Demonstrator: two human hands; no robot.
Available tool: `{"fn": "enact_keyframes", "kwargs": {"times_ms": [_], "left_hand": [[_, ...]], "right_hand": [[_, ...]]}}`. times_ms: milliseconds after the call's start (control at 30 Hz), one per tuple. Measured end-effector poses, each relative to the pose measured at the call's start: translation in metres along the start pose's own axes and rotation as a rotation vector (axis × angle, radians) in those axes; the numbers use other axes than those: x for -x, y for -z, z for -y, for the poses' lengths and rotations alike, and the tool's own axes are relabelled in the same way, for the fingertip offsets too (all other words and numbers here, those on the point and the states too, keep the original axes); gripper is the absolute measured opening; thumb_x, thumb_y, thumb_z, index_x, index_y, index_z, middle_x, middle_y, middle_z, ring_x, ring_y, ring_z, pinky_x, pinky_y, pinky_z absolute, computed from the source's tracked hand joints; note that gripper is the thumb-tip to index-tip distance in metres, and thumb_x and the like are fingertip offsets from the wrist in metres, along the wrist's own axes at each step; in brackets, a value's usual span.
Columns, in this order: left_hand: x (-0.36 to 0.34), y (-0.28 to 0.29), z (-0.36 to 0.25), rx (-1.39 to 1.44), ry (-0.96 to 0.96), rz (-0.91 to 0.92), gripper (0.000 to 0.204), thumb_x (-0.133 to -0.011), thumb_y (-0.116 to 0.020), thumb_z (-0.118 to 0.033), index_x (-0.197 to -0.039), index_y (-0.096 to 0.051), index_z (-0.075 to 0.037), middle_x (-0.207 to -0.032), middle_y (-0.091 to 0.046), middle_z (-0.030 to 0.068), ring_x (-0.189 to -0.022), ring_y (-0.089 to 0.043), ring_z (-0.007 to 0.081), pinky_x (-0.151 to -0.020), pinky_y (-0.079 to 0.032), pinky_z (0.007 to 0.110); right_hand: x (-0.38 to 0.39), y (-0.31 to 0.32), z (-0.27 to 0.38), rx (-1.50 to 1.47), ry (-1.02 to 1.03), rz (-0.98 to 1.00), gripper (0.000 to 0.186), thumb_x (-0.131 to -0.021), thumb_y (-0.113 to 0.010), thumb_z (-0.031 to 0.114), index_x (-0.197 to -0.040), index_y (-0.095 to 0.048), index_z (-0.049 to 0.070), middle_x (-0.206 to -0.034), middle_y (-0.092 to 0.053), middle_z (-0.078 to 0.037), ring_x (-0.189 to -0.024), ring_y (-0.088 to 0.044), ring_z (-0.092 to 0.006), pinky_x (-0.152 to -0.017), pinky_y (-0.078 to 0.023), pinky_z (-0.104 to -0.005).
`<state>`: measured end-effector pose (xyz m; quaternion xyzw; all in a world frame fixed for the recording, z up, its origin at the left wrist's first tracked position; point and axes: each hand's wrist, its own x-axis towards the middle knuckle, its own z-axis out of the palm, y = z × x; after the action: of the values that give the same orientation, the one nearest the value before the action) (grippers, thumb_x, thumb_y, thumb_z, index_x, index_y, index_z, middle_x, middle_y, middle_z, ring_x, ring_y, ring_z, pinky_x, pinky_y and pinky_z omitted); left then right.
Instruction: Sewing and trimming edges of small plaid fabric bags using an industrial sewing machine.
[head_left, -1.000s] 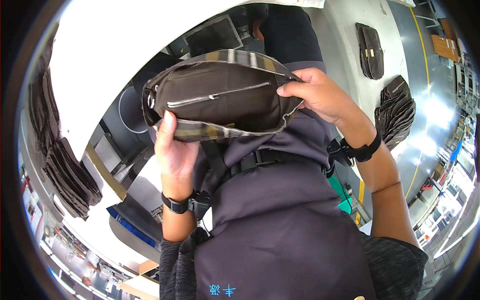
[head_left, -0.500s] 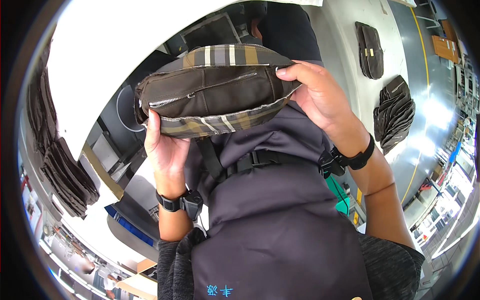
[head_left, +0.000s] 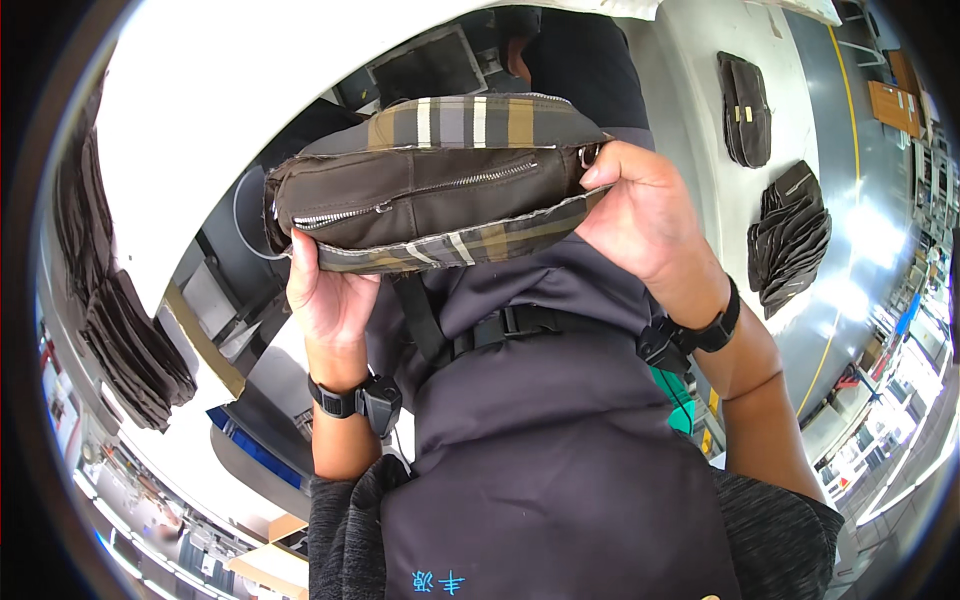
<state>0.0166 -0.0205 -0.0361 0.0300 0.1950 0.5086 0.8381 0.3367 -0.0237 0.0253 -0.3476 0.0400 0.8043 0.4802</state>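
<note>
Stretched between my two hands is a dark brown fabric bag point(head_left: 370, 186) with plaid side panels, raw pale seam edges and a silver zipper point(head_left: 450, 190) running slantwise across its middle. My left hand point(head_left: 330, 295) grips its lower left end, thumb on the near edge and the other fingers hidden beneath. At the right end my right hand point(head_left: 645, 205) pinches the corner between thumb and fingers, next to a small metal ring point(head_left: 588, 155). The bag is held above my lap, in front of my dark apron point(head_left: 560, 440).
A white tabletop point(head_left: 200, 90) curves across the upper left. Stacked brown fabric pieces point(head_left: 130, 350) hang along the left side. On the pale table point(head_left: 690, 90) at right lie a folded brown piece point(head_left: 745, 110) and a fanned pile point(head_left: 788, 240). Another person's dark clothing point(head_left: 580, 70) shows beyond the bag.
My right hand has shifted slightly right and down, pulling the bag's right end outward; a metal ring now shows there. My left hand keeps its grip.
</note>
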Motion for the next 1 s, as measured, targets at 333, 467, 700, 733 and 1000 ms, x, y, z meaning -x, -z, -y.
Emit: {"fn": "enact_keyframes", "kwargs": {"times_ms": [333, 467, 700, 733, 1000], "left_hand": [[-0.003, 0.011, -0.002, 0.059, -0.012, 0.001, 0.057, -0.105, -0.058, -0.039, -0.152, -0.047, -0.009, -0.155, -0.050, 0.0122, -0.143, -0.048, 0.0325, -0.119, -0.039, 0.056], [-0.002, 0.017, -0.001, 0.026, -0.006, 0.027, 0.056, -0.104, -0.061, -0.039, -0.150, -0.050, -0.009, -0.152, -0.054, 0.0119, -0.141, -0.051, 0.0319, -0.119, -0.039, 0.055], [0.009, 0.042, -0.019, -0.062, -0.003, 0.067, 0.070, -0.096, -0.070, -0.043, -0.154, -0.046, -0.012, -0.158, -0.048, 0.0095, -0.146, -0.043, 0.0327, -0.122, -0.031, 0.060], [0.008, 0.043, -0.020, -0.064, -0.010, 0.083, 0.070, -0.096, -0.070, -0.043, -0.154, -0.046, -0.012, -0.159, -0.047, 0.0098, -0.147, -0.042, 0.0330, -0.122, -0.031, 0.060], [0.014, 0.028, -0.022, -0.268, -0.016, 0.025, 0.075, -0.093, -0.073, -0.048, -0.153, -0.047, -0.012, -0.156, -0.049, 0.0089, -0.145, -0.043, 0.0337, -0.123, -0.027, 0.058]], "right_hand": [[0.001, -0.004, -0.009, -0.056, 0.086, 0.033, 0.049, -0.078, -0.043, -0.009, -0.124, -0.060, -0.002, -0.115, -0.068, -0.013, -0.106, -0.064, -0.0244, -0.102, -0.050, -0.0428], [0.004, -0.009, -0.010, -0.079, 0.082, -0.017, 0.048, -0.079, -0.042, -0.012, -0.121, -0.060, -0.001, -0.115, -0.067, -0.012, -0.109, -0.064, -0.0247, -0.102, -0.051, -0.0425], [0.013, -0.005, -0.011, 0.110, 0.127, 0.028, 0.041, -0.079, -0.046, -0.013, -0.116, -0.060, -0.001, -0.108, -0.066, -0.009, -0.099, -0.064, -0.0174, -0.093, -0.050, -0.0327], [0.013, -0.003, -0.012, 0.105, 0.129, 0.053, 0.041, -0.079, -0.047, -0.013, -0.116, -0.060, -0.002, -0.108, -0.066, -0.008, -0.100, -0.063, -0.0169, -0.093, -0.049, -0.0317], [0.013, 0.003, -0.022, 0.042, 0.137, 0.090, 0.051, -0.077, -0.051, -0.013, -0.127, -0.059, -0.004, -0.121, -0.067, -0.013, -0.114, -0.062, -0.0221, -0.102, -0.047, -0.0350]]}}
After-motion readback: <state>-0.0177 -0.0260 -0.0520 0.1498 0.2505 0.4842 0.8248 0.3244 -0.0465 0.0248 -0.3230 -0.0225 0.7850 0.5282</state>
